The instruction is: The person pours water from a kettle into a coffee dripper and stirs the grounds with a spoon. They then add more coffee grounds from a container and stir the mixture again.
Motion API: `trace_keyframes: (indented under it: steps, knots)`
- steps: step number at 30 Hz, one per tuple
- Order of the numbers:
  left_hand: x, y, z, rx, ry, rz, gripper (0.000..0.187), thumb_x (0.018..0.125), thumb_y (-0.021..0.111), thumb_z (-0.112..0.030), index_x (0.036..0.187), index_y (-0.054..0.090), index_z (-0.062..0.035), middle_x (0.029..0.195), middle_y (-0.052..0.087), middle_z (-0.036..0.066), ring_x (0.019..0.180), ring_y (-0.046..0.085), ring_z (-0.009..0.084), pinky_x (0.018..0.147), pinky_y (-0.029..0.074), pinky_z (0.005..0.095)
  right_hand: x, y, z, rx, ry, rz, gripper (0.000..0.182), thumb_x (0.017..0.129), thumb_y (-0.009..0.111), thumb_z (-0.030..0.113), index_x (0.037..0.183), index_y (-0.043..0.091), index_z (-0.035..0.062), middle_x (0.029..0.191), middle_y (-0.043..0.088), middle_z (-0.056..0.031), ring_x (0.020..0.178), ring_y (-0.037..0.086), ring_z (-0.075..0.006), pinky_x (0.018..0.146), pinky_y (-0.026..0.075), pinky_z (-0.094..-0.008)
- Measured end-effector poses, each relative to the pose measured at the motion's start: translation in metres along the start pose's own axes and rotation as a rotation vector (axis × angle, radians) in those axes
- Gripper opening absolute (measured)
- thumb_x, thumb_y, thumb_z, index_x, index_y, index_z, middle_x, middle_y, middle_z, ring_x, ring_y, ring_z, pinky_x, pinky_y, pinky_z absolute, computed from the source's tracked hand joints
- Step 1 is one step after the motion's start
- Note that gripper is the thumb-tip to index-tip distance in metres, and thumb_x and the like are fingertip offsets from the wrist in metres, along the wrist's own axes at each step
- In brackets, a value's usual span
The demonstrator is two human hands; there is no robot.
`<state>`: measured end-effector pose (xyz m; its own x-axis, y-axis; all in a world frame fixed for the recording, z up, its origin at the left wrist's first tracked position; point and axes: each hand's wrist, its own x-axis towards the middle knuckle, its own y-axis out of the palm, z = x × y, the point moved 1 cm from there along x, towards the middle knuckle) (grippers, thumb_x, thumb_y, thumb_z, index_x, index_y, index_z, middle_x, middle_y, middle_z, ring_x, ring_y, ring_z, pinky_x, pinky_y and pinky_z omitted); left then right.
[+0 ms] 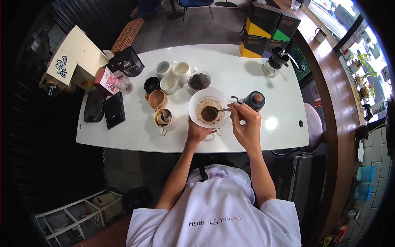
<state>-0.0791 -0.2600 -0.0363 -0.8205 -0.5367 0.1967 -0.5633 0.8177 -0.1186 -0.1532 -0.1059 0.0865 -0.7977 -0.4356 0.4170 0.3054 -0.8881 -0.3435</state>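
A white coffee dripper (194, 110) with wet brown coffee grounds (209, 114) inside is in front of me. Beneath it a glass server (218, 132) shows only by its handle. My left hand (199, 132) is closed around the server under the dripper's rim, its fingers mostly hidden. Between the fingertips of my right hand (247, 123) is a spoon (224, 110), its bowl dipped into the grounds. Just behind the dripper is a glass bowl of dark grounds (199, 81). A dark gooseneck kettle (254, 100) stands close beyond my right hand.
Several cups stand left of the dripper, including an orange cup (157, 99) and a mug with a used filter (165, 119). A black scale (115, 110) lies farther left on the white table (279, 127). A hand grinder (275, 64) and stacked boxes (263, 31) are back right.
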Motion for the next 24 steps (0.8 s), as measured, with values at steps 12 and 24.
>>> trace_keyframes:
  steps: [12,24]
  knots:
    - [-0.0010,0.0010,0.0011,-0.040,0.019,-0.009,0.066,0.061,0.090,-0.003,0.120,0.060,0.0001,0.114,0.069,0.011,0.103,0.067,0.0202,0.093,0.054,0.0360,-0.0021,0.0019,-0.0057,0.020,-0.008,-0.023,0.014,0.087,0.066,-0.004,0.100,0.072,-0.0032,0.071,0.063,-0.0117,0.056,0.055,-0.0147,0.053,0.044,-0.0286]
    - [-0.0015,0.0011,0.0018,-0.052,-0.001,-0.011,0.063,0.063,0.089,-0.002,0.119,0.061,-0.0001,0.113,0.069,0.011,0.102,0.068,0.0193,0.092,0.055,0.0351,-0.0028,0.0036,-0.0104,0.029,0.021,0.037,0.010,0.090,0.065,-0.002,0.098,0.071,-0.0050,0.070,0.062,-0.0085,0.058,0.057,-0.0100,0.055,0.044,-0.0252]
